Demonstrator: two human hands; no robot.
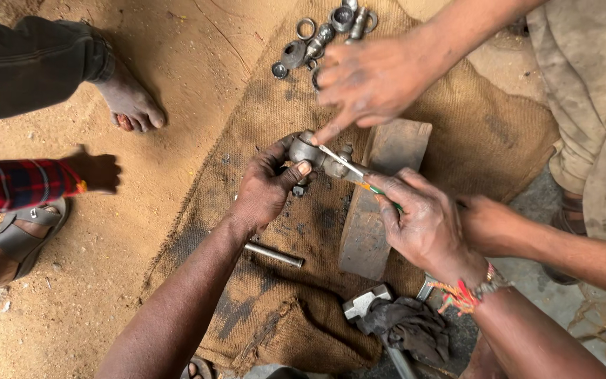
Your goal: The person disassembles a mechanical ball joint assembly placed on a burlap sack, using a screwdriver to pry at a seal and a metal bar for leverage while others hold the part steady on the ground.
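steel joint (320, 156) in left hand (266, 189), right hand (422, 221) w/ screwdriver (359, 177)

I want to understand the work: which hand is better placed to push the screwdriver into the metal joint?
Likely the right hand: it grips the screwdriver, whose tip meets the metal joint. The left hand holds the joint.

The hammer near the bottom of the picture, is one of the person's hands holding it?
No. The hammer lies on the sacking beside a dark rag, while the left hand grips a metal part and the right hand holds a screwdriver.
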